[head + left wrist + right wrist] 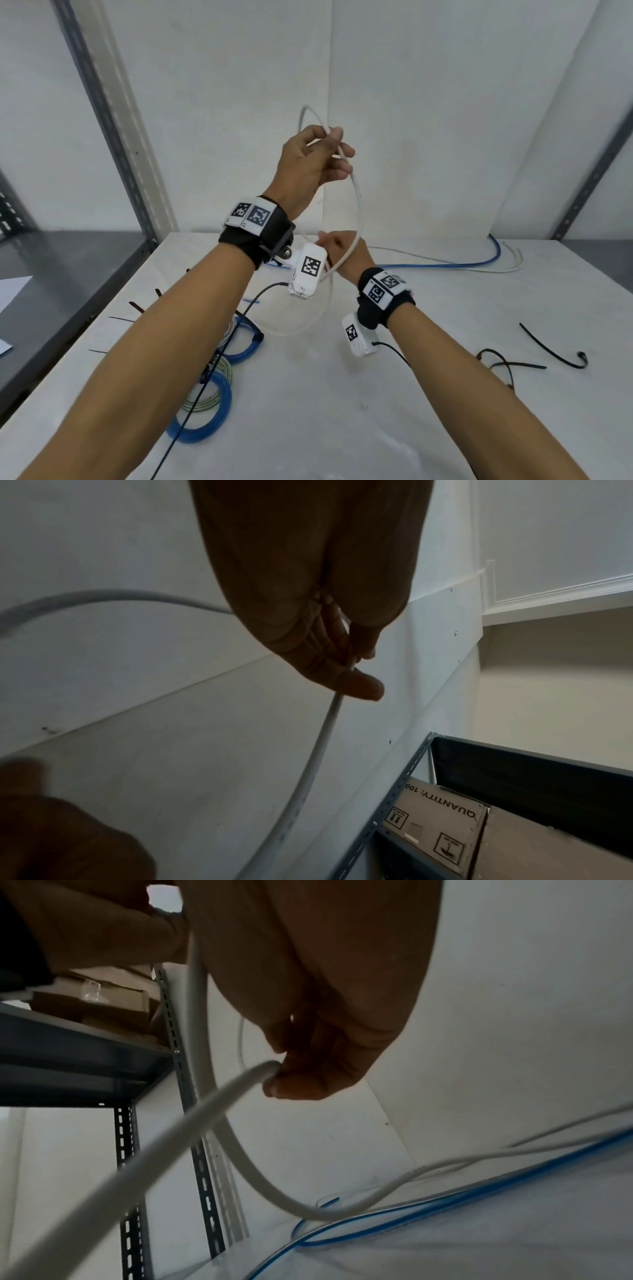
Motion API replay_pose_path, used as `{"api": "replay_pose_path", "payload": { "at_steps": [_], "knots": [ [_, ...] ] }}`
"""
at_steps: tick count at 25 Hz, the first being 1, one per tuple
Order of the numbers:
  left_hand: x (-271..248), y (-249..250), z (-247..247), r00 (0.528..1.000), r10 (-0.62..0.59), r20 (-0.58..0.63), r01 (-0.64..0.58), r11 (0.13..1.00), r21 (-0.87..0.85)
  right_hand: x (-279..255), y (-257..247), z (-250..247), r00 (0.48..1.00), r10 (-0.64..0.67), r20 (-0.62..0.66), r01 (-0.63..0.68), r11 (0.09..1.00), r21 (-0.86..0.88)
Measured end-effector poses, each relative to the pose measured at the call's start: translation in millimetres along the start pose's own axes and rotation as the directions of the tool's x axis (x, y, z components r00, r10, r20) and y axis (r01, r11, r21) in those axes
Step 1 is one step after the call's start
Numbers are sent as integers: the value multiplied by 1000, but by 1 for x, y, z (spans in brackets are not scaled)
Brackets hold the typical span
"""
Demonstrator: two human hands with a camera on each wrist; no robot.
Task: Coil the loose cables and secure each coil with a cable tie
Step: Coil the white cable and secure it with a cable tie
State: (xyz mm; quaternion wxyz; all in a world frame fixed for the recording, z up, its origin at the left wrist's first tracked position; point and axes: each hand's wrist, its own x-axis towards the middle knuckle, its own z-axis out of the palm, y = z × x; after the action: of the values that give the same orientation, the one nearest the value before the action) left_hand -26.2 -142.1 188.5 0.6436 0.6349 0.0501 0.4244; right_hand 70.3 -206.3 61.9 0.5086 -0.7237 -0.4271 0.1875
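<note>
A white cable (356, 192) arcs in the air above the white table (342, 411). My left hand (318, 161) is raised high and pinches the cable near its free end (349, 653). My right hand (342, 253) is lower, just beyond the left wrist, and grips the same cable (240, 1080) between curled fingers. Between the two hands the cable forms one large loop. Its remaining length trails across the table to the back right (510, 267). A loose blue cable (479, 262) lies beside it (445, 1199). Black cable ties (555, 346) lie on the right.
Coiled blue and green-white cables (205, 404) lie at the left under my left forearm, with more black ties (137, 306) near the table's left edge. A thin brown wire (496, 359) lies right. Grey shelving uprights (102, 113) flank the table, with a cardboard box (441, 829) on a shelf.
</note>
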Motion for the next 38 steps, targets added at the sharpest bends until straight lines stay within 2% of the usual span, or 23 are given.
{"api": "replay_pose_path", "payload": {
  "at_steps": [2,4,5,7,9,10,11,12,14,16,18,19,20,21,22,24,25,26,27,29,33,35,38],
  "knots": [
    [0,-1,-9,1000,-2,-26,3,999,32,2,0,-9,986,159,-42,-144,958,248],
    [1,-4,-23,999,24,-45,-16,985,170,5,7,-25,959,283,-15,-241,842,484],
    [1,-6,-28,999,40,-34,-29,964,265,6,13,-33,948,316,-25,-265,832,488],
    [-1,-10,-34,1000,18,25,-26,924,382,6,20,-46,949,289,-125,-265,948,179],
    [-6,-14,-33,994,-51,100,-1,888,459,-1,15,-52,943,89,-320,-118,990,-75],
    [-10,-17,-30,986,-80,144,-5,861,508,-4,6,-56,900,-88,-426,43,992,-115],
    [-14,-19,-28,975,-103,194,-23,831,555,-8,-5,-58,828,-279,-487,207,958,-197],
    [-17,-22,-25,964,-116,239,-48,809,586,-8,-15,-61,769,-435,-468,326,897,-298],
    [-21,-29,-26,956,-108,272,-83,792,605,-9,-29,-61,762,-560,-326,393,800,-454],
    [-17,-38,-40,976,-73,203,-84,740,667,-9,-31,-70,772,-511,-378,376,847,-375],
    [-10,-51,-66,998,-21,61,-35,632,774,-6,-29,-91,755,-266,-600,337,942,5],
    [-7,-58,-80,1000,6,-31,21,598,802,-5,-25,-103,728,-110,-676,329,922,204],
    [-5,-64,-90,993,17,-114,81,599,797,-4,-16,-113,702,28,-711,316,883,348],
    [-4,-68,-94,984,-13,-179,143,657,740,-3,-8,-120,684,98,-723,278,881,382],
    [-2,-68,-90,975,-58,-214,183,754,630,-1,2,-122,691,106,-715,177,935,309],
    [-1,-59,-69,977,-70,-199,148,902,407,0,26,-121,840,107,-532,-134,991,-13],
    [2,-50,-56,984,1,-177,66,927,370,-5,33,-119,907,166,-386,-259,945,-203],
    [5,-40,-43,987,69,-145,-16,941,339,-8,39,-116,935,222,-277,-312,884,-348],
    [7,-28,-27,987,116,-107,-81,953,291,-11,38,-115,952,227,-205,-294,864,-409],
    [9,-10,-1,989,148,-9,-143,969,202,-13,30,-106,983,106,-152,-154,925,-347],
    [6,-1,31,952,191,241,-251,935,250,1,13,-79,967,-67,-245,64,998,-22],
    [6,-14,25,951,117,286,-232,881,411,5,4,-81,944,-141,-299,178,979,100],
    [5,-51,9,947,-128,295,-94,767,635,3,-10,-97,928,-179,-326,263,936,234]
  ]
}}
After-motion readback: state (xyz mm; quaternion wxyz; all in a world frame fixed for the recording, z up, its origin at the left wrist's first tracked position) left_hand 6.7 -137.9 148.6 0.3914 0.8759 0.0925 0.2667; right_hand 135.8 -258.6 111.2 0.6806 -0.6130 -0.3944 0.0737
